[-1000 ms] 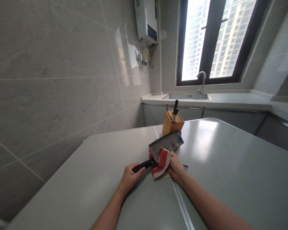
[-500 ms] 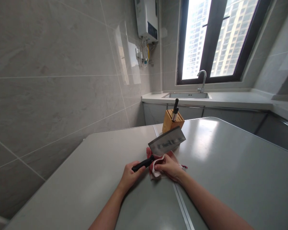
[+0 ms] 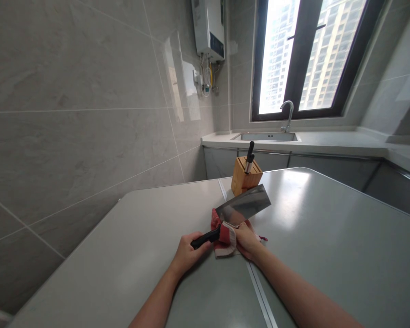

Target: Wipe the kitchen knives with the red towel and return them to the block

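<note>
Closed around the black handle of a cleaver (image 3: 248, 203) is my left hand (image 3: 187, 252). The broad steel blade tilts up to the right over the table, its far end in front of the knife block. My right hand (image 3: 248, 241) grips a red and white cloth (image 3: 227, 243) bunched at the base of the blade. Part of the cloth lies behind the handle, and another part hangs toward me. The fingertips of my right hand are partly hidden by cloth and blade.
A wooden knife block (image 3: 241, 177) with black-handled tools stands just beyond the blade. The pale table (image 3: 150, 223) has a metal seam strip (image 3: 259, 291). Behind it are a counter with a sink (image 3: 266, 136), a faucet (image 3: 287, 114) and a window.
The cleaver has shifted slightly right and its blade has turned, now reflecting differently. My right hand has moved a little lower, and the cloth is folded over near the handle.
</note>
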{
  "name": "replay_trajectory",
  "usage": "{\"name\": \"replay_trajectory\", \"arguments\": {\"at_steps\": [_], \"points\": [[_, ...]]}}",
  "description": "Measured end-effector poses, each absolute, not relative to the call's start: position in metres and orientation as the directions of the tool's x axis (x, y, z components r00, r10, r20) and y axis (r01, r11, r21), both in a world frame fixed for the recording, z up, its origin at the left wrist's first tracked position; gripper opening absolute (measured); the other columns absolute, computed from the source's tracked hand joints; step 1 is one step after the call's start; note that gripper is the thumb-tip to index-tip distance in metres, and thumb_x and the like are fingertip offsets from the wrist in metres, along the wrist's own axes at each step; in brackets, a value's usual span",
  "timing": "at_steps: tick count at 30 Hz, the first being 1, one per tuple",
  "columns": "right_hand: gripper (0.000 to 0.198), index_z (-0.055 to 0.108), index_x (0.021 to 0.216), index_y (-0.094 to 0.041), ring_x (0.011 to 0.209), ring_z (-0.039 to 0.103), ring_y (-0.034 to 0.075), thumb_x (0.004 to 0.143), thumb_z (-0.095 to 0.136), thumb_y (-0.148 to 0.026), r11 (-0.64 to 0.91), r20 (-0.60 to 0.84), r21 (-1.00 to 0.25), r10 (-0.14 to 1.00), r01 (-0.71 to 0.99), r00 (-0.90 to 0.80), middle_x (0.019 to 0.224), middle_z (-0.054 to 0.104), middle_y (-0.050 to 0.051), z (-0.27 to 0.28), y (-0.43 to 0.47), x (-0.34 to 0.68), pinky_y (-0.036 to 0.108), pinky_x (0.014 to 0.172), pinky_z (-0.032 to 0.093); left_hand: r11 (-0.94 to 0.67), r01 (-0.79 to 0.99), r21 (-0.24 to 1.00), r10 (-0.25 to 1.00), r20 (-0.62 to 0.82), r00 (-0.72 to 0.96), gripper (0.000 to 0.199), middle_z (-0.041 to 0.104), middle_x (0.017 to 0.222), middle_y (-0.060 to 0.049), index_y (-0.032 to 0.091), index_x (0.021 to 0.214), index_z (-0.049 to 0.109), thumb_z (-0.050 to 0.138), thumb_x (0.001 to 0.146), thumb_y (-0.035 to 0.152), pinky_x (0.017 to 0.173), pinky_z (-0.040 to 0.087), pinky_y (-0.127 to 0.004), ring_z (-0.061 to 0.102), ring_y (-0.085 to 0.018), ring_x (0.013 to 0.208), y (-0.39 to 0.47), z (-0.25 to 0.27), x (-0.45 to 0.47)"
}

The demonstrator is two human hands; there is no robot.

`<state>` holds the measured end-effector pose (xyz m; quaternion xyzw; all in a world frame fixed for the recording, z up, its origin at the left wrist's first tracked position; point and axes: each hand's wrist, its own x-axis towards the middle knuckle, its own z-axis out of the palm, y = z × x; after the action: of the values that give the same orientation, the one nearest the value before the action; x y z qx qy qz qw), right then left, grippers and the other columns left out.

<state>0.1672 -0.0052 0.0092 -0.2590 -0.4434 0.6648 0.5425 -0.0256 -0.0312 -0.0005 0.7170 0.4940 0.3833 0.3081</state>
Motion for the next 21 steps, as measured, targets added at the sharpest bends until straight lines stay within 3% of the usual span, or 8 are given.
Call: {"name": "replay_trajectory", "arguments": {"at_steps": [5,16,21], "points": [[0.034,0.067,0.089,-0.018,0.073,0.063,0.02,0.06,0.074,-0.034,-0.025,0.134,-0.856,0.954,-0.517,-0.268,0.075,0.07,0.004,0.0096,-0.0057,0.1673,0.031,0.068,0.049,-0.339,0.49,0.803,0.935,0.23,0.271,0.032,0.046,0.056,0.002,0.01,0.071,0.063,0.054,0.077,0.041,0.047,0.027,-0.02,0.038,-0.009,0.052,-0.0327,0.0021,-0.0256],[0.033,0.067,0.084,-0.012,0.069,0.06,0.018,0.065,0.071,-0.038,-0.006,0.101,-0.939,0.95,-0.343,-0.296,0.075,0.069,0.006,0.0092,-0.0083,0.1677,0.029,0.065,0.048,-0.376,0.569,0.731,0.921,0.23,0.313,0.036,0.048,0.053,0.002,0.013,0.063,0.061,0.053,0.077,0.044,0.046,0.026,-0.02,0.039,-0.01,0.049,-0.035,0.0038,-0.0235],[0.028,0.066,0.071,-0.014,0.059,0.057,0.015,0.063,0.071,-0.04,0.01,0.099,-0.946,0.96,-0.324,-0.26,0.065,0.065,0.003,0.0059,-0.0051,0.1686,0.027,0.057,0.046,-0.394,0.572,0.72,0.918,0.282,0.277,0.036,0.048,0.054,0.002,0.013,0.064,0.061,0.053,0.079,0.044,0.049,0.028,-0.021,0.04,-0.011,0.052,-0.0357,0.0042,-0.0235]]}}
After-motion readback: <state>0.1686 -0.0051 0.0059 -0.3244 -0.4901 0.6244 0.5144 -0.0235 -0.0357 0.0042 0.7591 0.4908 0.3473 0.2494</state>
